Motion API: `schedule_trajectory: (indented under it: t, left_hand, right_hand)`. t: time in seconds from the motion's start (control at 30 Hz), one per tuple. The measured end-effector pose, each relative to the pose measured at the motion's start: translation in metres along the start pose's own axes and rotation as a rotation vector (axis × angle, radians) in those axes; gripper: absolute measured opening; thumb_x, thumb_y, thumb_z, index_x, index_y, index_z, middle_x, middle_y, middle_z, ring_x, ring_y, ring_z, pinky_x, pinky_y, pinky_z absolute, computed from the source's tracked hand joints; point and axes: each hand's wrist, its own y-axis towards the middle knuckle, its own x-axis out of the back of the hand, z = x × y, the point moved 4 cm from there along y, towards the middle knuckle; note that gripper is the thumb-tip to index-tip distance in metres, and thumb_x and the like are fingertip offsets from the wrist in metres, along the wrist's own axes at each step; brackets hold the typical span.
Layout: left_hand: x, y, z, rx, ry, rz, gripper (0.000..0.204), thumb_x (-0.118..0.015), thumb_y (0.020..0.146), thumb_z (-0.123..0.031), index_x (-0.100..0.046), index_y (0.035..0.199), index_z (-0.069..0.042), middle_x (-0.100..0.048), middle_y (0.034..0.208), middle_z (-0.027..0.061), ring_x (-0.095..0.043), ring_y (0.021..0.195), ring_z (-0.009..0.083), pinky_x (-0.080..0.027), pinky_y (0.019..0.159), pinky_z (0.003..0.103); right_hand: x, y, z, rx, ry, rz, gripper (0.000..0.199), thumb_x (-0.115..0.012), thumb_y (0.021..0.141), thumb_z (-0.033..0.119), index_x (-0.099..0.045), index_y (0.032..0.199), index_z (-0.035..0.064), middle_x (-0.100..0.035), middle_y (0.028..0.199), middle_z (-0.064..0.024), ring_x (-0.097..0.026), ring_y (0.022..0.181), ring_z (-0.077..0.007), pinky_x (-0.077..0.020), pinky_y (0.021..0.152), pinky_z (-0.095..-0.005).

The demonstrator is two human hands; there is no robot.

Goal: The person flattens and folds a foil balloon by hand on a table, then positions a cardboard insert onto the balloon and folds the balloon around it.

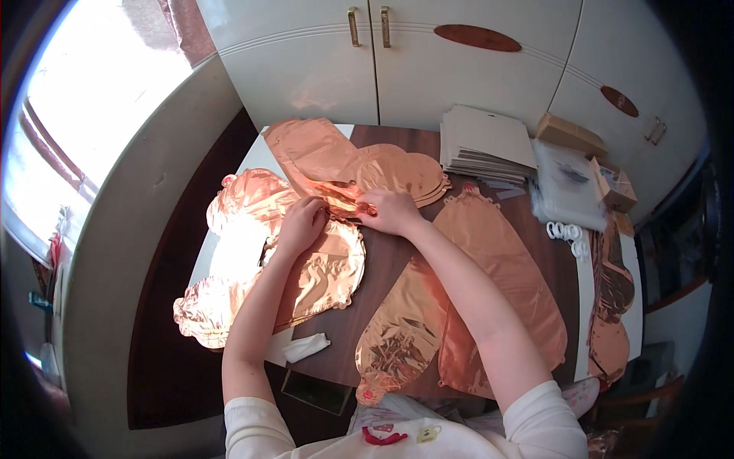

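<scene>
Copper foil piece [340,191] lies on the counter's [340,325] far half, crumpled edge between the hands. Left hand [307,220], right hand [388,212]: narrow grip each, pinching foil. Probably light, limp, slippery, easily creased; edge seems the best hold.

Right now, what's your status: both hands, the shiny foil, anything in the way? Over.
Left hand and right hand close together, fingers on crinkled copper foil; exact grip unclear. Other foil pieces lie around it. Nothing visibly blocking either hand.
</scene>
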Motion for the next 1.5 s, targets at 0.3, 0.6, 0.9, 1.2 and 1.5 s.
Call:
schedule_trajectory:
  t: [0.3, 0.6, 0.9, 1.2, 1.5]
  left_hand:
    - [-0.001, 0.002, -0.002, -0.006, -0.002, -0.012, 0.02, -0.058, 0.08, -0.009, -0.064, 0.097, -0.002, -0.063, 0.096, 0.0153, -0.06, 0.09, 0.0342, -0.049, 0.081, 0.04]
    - [-0.001, 0.002, -0.002, 0.006, 0.002, 0.019, 0.026, -0.057, 0.079, -0.008, -0.063, 0.103, -0.002, -0.064, 0.099, 0.0166, -0.061, 0.092, 0.034, -0.049, 0.082, 0.039]
    - [0.0, 0.004, -0.01, 0.008, 0.015, -0.102, 0.048, -0.056, 0.079, -0.011, -0.054, 0.126, -0.012, -0.047, 0.135, 0.0172, -0.042, 0.127, 0.0337, -0.042, 0.097, 0.043]
    - [-0.017, -0.001, 0.001, -0.036, 0.181, 0.2, 0.039, -0.049, 0.082, -0.016, -0.06, 0.12, -0.016, -0.054, 0.131, 0.0051, -0.044, 0.127, 0.0236, -0.034, 0.105, 0.042]
    - [-0.015, 0.003, 0.002, -0.077, 0.168, 0.161, 0.036, -0.048, 0.084, -0.016, -0.06, 0.118, -0.015, -0.057, 0.125, 0.0047, -0.048, 0.122, 0.0226, -0.034, 0.102, 0.042]
  right_hand:
    - [-0.008, -0.002, 0.002, 0.004, -0.068, 0.006, 0.017, -0.06, 0.081, 0.032, -0.07, 0.086, 0.0189, -0.067, 0.086, -0.0001, -0.066, 0.074, -0.0223, -0.0525, 0.066, -0.0371]
    - [0.0, 0.004, -0.005, -0.276, 0.123, 0.048, 0.017, -0.063, 0.079, 0.033, -0.072, 0.09, 0.0223, -0.069, 0.08, -0.0036, -0.066, 0.075, -0.0241, -0.0507, 0.066, -0.038]
    - [0.001, 0.013, -0.028, -0.469, 0.441, -0.063, 0.026, -0.069, 0.078, 0.033, -0.069, 0.089, 0.0089, -0.067, 0.078, -0.0087, -0.064, 0.071, -0.0222, -0.0482, 0.066, -0.0352]
    - [0.09, 0.051, -0.023, -0.292, 0.097, -0.354, 0.025, -0.054, 0.09, 0.018, -0.048, 0.113, 0.0137, -0.066, 0.087, -0.0161, -0.062, 0.08, -0.0399, -0.0482, 0.067, -0.0494]
    - [0.245, 0.033, 0.009, -0.093, -0.116, -0.619, 0.019, -0.054, 0.09, 0.022, -0.058, 0.102, 0.0077, -0.065, 0.076, -0.0166, -0.063, 0.074, -0.0384, -0.0482, 0.064, -0.0479]
